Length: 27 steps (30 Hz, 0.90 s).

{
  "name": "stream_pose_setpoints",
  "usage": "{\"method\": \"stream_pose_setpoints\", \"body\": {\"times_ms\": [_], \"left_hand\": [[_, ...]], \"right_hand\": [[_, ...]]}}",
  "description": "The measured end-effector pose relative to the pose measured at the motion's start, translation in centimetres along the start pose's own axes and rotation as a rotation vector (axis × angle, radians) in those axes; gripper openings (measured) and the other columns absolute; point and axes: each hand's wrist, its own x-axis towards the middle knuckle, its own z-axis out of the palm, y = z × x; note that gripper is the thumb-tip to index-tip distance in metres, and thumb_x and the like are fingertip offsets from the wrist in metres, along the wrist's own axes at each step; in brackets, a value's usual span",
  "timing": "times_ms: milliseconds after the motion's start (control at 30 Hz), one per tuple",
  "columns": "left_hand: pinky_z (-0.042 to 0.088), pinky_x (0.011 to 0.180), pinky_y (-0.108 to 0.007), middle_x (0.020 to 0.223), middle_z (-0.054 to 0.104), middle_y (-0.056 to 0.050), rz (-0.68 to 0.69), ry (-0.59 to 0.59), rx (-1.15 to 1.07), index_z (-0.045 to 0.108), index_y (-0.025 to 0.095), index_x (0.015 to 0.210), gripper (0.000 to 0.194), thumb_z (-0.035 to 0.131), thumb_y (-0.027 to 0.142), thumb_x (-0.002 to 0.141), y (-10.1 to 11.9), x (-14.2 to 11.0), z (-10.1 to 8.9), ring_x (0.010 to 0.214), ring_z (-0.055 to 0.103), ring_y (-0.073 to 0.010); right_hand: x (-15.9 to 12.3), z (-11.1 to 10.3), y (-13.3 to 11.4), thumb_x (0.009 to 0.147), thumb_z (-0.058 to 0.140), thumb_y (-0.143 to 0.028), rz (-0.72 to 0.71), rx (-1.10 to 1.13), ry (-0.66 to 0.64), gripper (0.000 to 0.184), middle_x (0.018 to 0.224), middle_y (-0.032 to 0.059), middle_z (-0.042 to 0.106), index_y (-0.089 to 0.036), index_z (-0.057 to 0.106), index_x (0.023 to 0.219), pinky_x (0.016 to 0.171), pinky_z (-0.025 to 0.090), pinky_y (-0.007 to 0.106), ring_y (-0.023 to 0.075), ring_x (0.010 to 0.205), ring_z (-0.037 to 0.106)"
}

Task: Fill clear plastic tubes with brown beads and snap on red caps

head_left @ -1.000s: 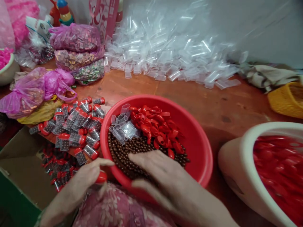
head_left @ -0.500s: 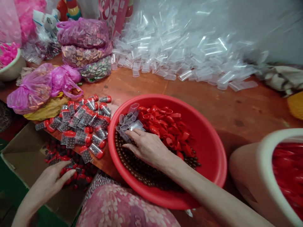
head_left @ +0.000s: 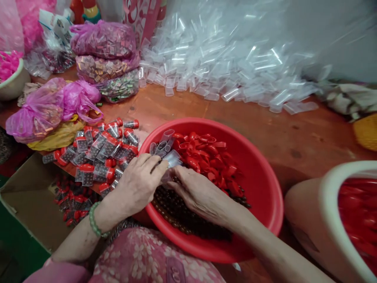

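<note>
A red basin (head_left: 265, 188) sits in front of me with brown beads (head_left: 176, 208), red caps (head_left: 206, 157) and a few clear plastic tubes (head_left: 161, 146) inside. My left hand (head_left: 140, 182) rests over the basin's left rim, fingers curled. My right hand (head_left: 196, 192) lies on the beads right beside it, fingers pinched. Both hands meet on a clear tube (head_left: 172, 159) at the edge of the tube cluster. A green bead bracelet (head_left: 94, 223) is on my left wrist.
Filled red-capped tubes (head_left: 100, 149) lie heaped left of the basin, more in a cardboard box (head_left: 32, 196) below. A large heap of clear tubes (head_left: 224, 67) fills the back. Pink bags (head_left: 53, 106) at left; a white basin of red caps (head_left: 324, 212) at right.
My left hand came up from the cardboard box to the basin's left rim. My right hand stayed at the clear tubes, and both hands now meet on one tube.
</note>
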Motion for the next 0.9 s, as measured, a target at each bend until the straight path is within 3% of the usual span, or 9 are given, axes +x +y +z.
{"method": "stream_pose_setpoints", "body": {"times_ms": [67,167,267,333,433,567,667,800,900], "left_hand": [[0.049,0.090,-0.040,0.112,0.065,-0.014,-0.078,-0.048,-0.199,0.056,0.010,0.121,0.033,0.056,0.018,0.089,0.0,0.6,0.0,0.101,0.059,-0.0245],[0.048,0.073,-0.029,0.090,0.068,-0.006,-0.290,-0.139,-0.626,0.063,0.013,0.107,0.027,0.063,0.030,0.086,0.3,0.9,-0.2,0.077,0.060,-0.0164],[0.044,0.063,-0.023,0.078,0.063,-0.001,-0.501,-0.239,-1.100,0.061,0.013,0.109,0.034,0.067,0.030,0.080,1.0,1.1,-0.1,0.066,0.055,-0.0111],[0.044,0.062,-0.021,0.081,0.060,-0.001,-0.549,-0.238,-1.301,0.059,0.013,0.113,0.042,0.072,0.027,0.075,1.3,1.3,0.2,0.065,0.055,-0.0094],[0.045,0.065,-0.021,0.092,0.058,-0.003,-0.478,-0.136,-1.352,0.063,0.014,0.103,0.039,0.078,0.028,0.069,1.5,1.5,0.9,0.073,0.056,-0.0101],[0.046,0.076,-0.025,0.100,0.055,-0.004,-0.285,-0.016,-1.243,0.065,0.017,0.097,0.036,0.081,0.031,0.067,1.4,1.6,1.8,0.088,0.055,-0.0150],[0.046,0.084,-0.030,0.098,0.058,-0.005,-0.154,0.125,-1.142,0.065,0.018,0.097,0.036,0.081,0.031,0.068,1.7,1.6,2.2,0.093,0.055,-0.0182],[0.047,0.091,-0.036,0.104,0.066,-0.009,-0.176,0.118,-1.191,0.063,0.018,0.105,0.034,0.074,0.032,0.076,2.1,1.3,2.2,0.098,0.061,-0.0226],[0.047,0.094,-0.038,0.106,0.067,-0.009,-0.209,0.109,-1.215,0.064,0.018,0.106,0.035,0.075,0.032,0.076,2.3,1.3,2.3,0.100,0.062,-0.0234]], "right_hand": [[-0.9,-0.9,-0.1,0.099,0.037,-0.028,0.040,0.214,-0.056,0.015,0.075,0.0013,0.058,-0.021,0.046,0.088,0.059,0.048,0.029,0.0146,0.061,0.053],[-2.0,-1.8,0.2,0.099,0.037,-0.033,0.053,0.515,-0.098,0.019,0.083,0.0021,0.060,-0.021,0.050,0.093,0.069,0.052,0.029,0.0143,0.073,0.058],[-2.6,-2.0,0.9,0.098,0.041,-0.037,0.099,0.741,-0.103,0.021,0.083,0.0025,0.061,-0.020,0.054,0.097,0.069,0.054,0.028,0.0144,0.075,0.060],[-3.0,-2.0,1.0,0.097,0.043,-0.039,0.127,0.824,-0.079,0.024,0.078,0.0019,0.061,-0.019,0.055,0.096,0.064,0.053,0.027,0.0137,0.070,0.060],[-3.7,-1.8,0.4,0.095,0.047,-0.040,0.107,0.778,-0.011,0.024,0.082,0.0025,0.064,-0.019,0.057,0.099,0.064,0.054,0.026,0.0140,0.071,0.062],[-4.4,-1.2,-1.0,0.086,0.063,-0.037,-0.002,0.394,0.190,0.031,0.099,0.0065,0.067,-0.020,0.059,0.112,0.073,0.054,0.029,0.0179,0.085,0.064],[-4.7,-0.9,-1.4,0.091,0.057,-0.033,-0.032,0.251,0.285,0.036,0.100,0.0073,0.065,-0.021,0.056,0.125,0.073,0.054,0.028,0.0174,0.085,0.064],[-4.8,-1.2,-1.2,0.091,0.058,-0.038,-0.029,0.337,0.274,0.030,0.092,0.0047,0.065,-0.023,0.062,0.116,0.069,0.054,0.027,0.0174,0.081,0.063],[-4.6,-1.3,-1.1,0.092,0.056,-0.035,-0.071,0.247,0.335,0.024,0.090,0.0059,0.066,-0.021,0.063,0.110,0.071,0.053,0.031,0.0188,0.081,0.061]]}}
